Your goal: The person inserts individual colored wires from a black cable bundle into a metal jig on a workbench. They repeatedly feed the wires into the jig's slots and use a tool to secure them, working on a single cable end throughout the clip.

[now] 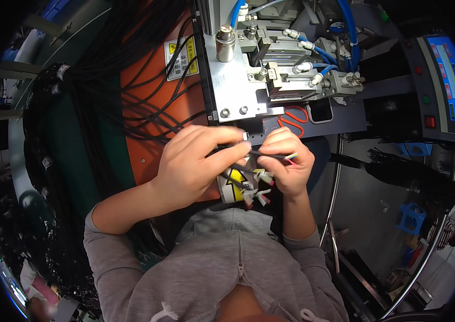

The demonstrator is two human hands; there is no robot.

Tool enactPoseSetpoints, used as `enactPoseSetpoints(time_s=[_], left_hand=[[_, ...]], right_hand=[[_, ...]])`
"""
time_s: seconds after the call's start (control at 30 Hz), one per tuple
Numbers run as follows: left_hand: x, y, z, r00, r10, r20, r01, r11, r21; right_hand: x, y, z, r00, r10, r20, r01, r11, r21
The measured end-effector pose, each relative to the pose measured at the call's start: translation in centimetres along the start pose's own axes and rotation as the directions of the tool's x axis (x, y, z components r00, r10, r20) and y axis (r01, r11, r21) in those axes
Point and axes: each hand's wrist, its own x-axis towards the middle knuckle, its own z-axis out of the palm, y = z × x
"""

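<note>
My left hand point(198, 161) is closed round black cables, its thumb and fingers pinched together and slightly blurred. Below its fingertips several cable ends point(262, 178) hang down, fanning out into short white, yellow and red wires. Just to the right, my right hand point(290, 163) grips one black cable point(268, 154) between thumb and curled fingers. Thin yellow, green and pink wires point(292, 157) stick out of that cable's stripped end. Both hands are close together in front of a metal machine fixture point(235, 88). The left fingers hide part of the cables.
Pneumatic cylinders point(294, 53) with blue hoses sit on the fixture. Red-handled scissors point(293, 122) lie beside a rectangular cutout. Black cables point(147, 86) spread across the orange plate point(139, 155) on the left. A control screen point(453, 80) stands at right. Hanging cable bundles point(399, 180) flank me.
</note>
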Motion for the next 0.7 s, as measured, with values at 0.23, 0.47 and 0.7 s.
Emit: enactPoseSetpoints(time_s=[0.23, 0.47, 0.7], left_hand=[[-0.2, 0.2, 1.1, 1.0, 0.006, -0.022, -0.006, 1.0, 0.014], [-0.5, 0.3, 1.4, 0.995, -0.013, -0.103, 0.012, 1.0, -0.014], [-0.5, 0.5, 1.1, 0.997, -0.077, 0.026, 0.076, 0.997, 0.016]], right_hand=[[-0.3, -1.6, 1.0, 0.984, 0.072, -0.163, -0.059, 0.995, 0.086], [0.5, -1.7, 2.8, 0.955, -0.23, -0.189, 0.141, 0.909, -0.392], [0.8, -1.8, 2.5, 0.975, 0.015, -0.22, -0.054, 0.984, -0.171]])
